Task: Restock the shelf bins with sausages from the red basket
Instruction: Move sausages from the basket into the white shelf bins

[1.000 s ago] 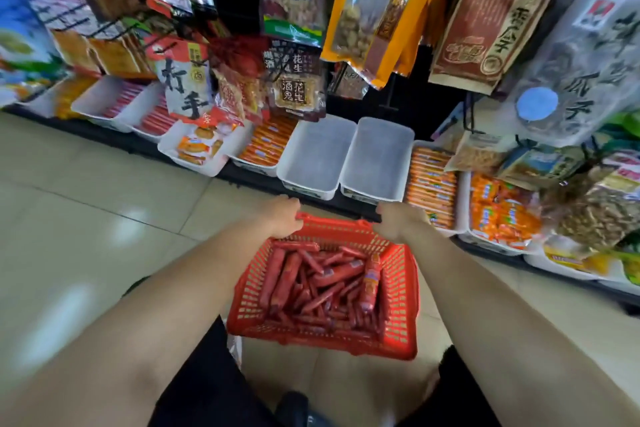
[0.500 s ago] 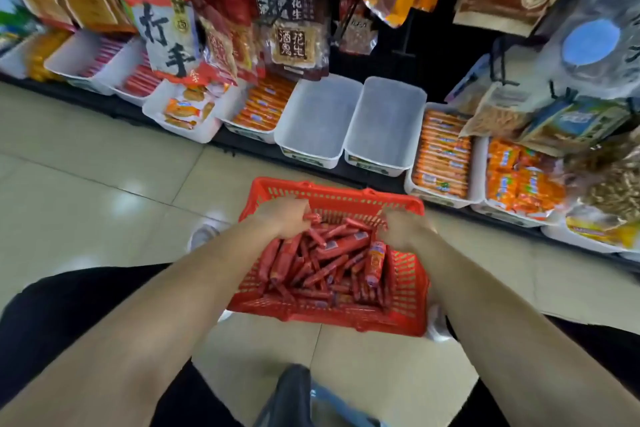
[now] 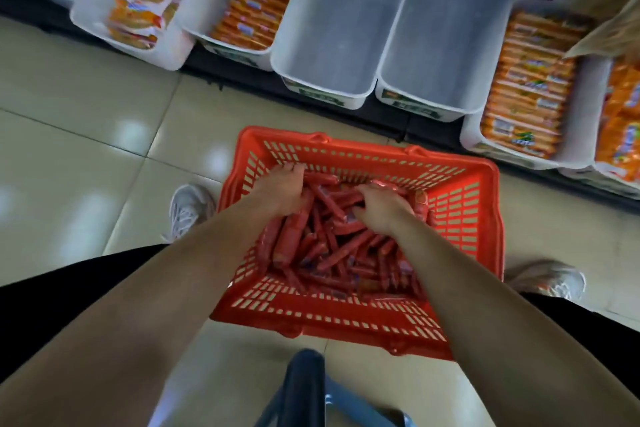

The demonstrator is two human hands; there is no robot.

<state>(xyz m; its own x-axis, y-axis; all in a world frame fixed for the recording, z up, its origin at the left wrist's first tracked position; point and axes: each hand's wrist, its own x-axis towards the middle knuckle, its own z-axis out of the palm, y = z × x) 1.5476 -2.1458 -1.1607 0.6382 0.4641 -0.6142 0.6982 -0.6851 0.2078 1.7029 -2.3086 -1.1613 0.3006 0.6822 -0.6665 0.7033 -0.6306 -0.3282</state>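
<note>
On the tiled floor (image 3: 104,135), just in front of the low shelf, sits the red basket (image 3: 485,218), and both of the person's hands are down inside it among the heaped red sausages (image 3: 332,246). The left hand (image 3: 282,192) lies over the pile toward the basket's far left corner, fingers curled downward onto the sausages; whether it has closed around any cannot be told. The right hand (image 3: 382,208) is toward the basket's far middle, fingers bent and wrapped around several sausages that stick out past the knuckles. Directly beyond the basket's far rim, two white bins (image 3: 322,87) stand side by side on the shelf with nothing visible in them. Beyond and to the right of the basket, another bin holds orange packets (image 3: 530,80) in a stacked row; beyond and to the left, a bin holds similar orange packets (image 3: 252,7). A white shoe (image 3: 188,208) rests beside the basket's left wall, another (image 3: 550,279) by its near right corner.
</note>
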